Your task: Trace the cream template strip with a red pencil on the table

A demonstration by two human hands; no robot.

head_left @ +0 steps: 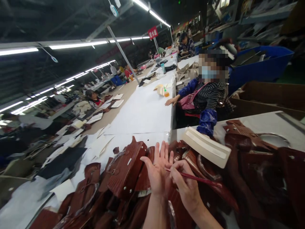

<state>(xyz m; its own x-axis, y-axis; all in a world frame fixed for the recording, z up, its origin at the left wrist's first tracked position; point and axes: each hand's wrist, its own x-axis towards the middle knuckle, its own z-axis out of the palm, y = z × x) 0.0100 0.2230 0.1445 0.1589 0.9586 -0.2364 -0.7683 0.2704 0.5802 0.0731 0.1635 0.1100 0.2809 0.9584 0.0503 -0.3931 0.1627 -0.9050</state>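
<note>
My left hand (159, 171) is palm up with its fingers stretched out, over a pile of reddish-brown bags. In my right hand (186, 183), beside it, a thin dark red strap-like piece (202, 179) is pinched. Its narrow tip is at my left palm, and it widens toward the lower right; whether it is a strap or a tool I cannot tell. Left of my hands lies a brown crocodile-textured leather bag (127, 168) with a buckle and metal studs. More brown bags (85, 187) lie around my forearms.
A person in blue sleeves (207, 121) sits across at the right, one hand on the white table (140, 111). A beige panel (207, 147) rests near that person's other sleeve. An orange glue bottle (166, 92) stands farther back. Pale sheets (102, 141) lie left.
</note>
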